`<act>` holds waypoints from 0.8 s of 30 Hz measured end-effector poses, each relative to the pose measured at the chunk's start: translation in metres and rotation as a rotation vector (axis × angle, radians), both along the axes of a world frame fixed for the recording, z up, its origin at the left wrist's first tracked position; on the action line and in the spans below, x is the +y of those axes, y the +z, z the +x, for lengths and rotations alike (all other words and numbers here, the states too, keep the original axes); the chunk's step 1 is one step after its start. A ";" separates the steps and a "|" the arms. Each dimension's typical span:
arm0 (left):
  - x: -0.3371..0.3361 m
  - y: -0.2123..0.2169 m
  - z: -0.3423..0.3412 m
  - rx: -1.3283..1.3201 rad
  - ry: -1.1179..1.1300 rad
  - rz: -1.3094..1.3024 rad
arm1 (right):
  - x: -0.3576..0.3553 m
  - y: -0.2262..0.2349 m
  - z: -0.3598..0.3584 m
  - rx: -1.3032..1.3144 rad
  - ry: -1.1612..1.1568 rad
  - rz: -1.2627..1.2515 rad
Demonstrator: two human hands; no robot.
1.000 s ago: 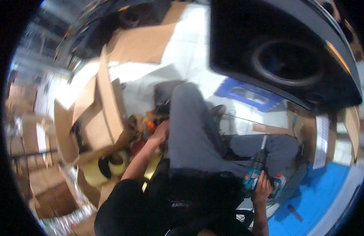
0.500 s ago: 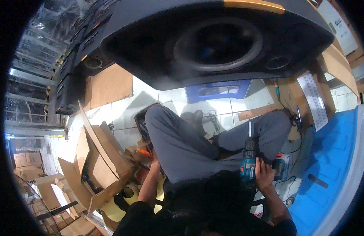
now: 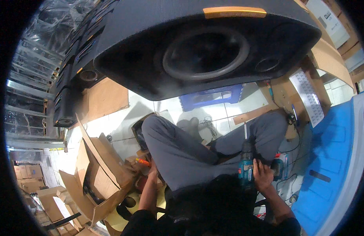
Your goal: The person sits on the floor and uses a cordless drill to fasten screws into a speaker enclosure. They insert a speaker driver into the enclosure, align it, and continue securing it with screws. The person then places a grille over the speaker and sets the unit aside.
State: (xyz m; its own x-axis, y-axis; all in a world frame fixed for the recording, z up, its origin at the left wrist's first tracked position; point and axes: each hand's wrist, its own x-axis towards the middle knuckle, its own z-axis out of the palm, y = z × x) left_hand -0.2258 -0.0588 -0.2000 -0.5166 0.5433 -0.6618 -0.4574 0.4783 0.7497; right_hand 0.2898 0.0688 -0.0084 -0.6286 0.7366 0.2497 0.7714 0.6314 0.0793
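Note:
My right hand (image 3: 263, 175) is wrapped round the handle of a teal-and-black cordless drill (image 3: 246, 169), which rests at my right thigh. The drill's long bit (image 3: 245, 130) points away from me, and its battery end shows right of the hand. Down beside my left thigh, my left hand (image 3: 152, 172) has its fingers closed by an orange-and-yellow tool (image 3: 143, 161) that sticks out past them; the leg hides part of the hand. Beyond my knees looms a big black speaker cabinet (image 3: 130, 78) with a round cone (image 3: 205, 53) and an orange strip (image 3: 234, 12).
A purple-blue plastic stool (image 3: 211, 98) stands beneath the cabinet. Opened cardboard boxes (image 3: 105, 169) crowd my left, and more black cabinets (image 3: 63, 106) line up beyond. At right lie a blue panel (image 3: 327, 157), a printed sheet (image 3: 306, 94), a pen (image 3: 295, 115) and loose cables.
The whole view has shifted, so the cabinet and floor sit lower and slightly left in the picture. Both hands keep about the same place by my legs, with the drill still in my right.

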 end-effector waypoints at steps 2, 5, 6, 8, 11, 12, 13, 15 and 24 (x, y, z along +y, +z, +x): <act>0.002 -0.002 -0.001 0.002 -0.001 0.007 | 0.001 0.000 0.000 -0.012 0.017 0.049; 0.003 -0.004 -0.003 0.016 -0.005 0.019 | 0.000 0.000 0.000 -0.032 0.025 0.041; 0.004 -0.005 -0.004 0.024 -0.013 0.021 | 0.000 0.000 0.000 -0.028 0.018 0.034; 0.003 -0.007 -0.006 0.042 -0.024 0.024 | -0.001 -0.001 0.001 -0.029 0.007 -0.011; 0.002 -0.009 -0.012 0.126 -0.026 -0.042 | 0.000 -0.002 0.003 -0.010 0.013 -0.015; 0.002 -0.009 -0.014 0.138 -0.083 0.044 | 0.000 -0.002 0.003 -0.002 0.021 -0.010; 0.003 -0.008 -0.016 0.192 -0.124 0.054 | 0.000 -0.001 0.004 -0.007 0.024 -0.007; 0.003 -0.004 -0.022 0.350 -0.245 0.093 | 0.000 0.001 0.004 -0.001 0.022 -0.011; 0.001 0.031 -0.021 0.789 -0.588 -0.137 | 0.012 0.026 0.021 0.220 -0.006 -0.282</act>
State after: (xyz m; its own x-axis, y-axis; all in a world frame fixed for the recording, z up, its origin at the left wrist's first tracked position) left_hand -0.2464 -0.0578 -0.1690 -0.5092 0.7987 -0.3207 0.4861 0.5744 0.6586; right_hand 0.3110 0.0808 0.0172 -0.5776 0.7995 0.1651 0.7545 0.6000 -0.2660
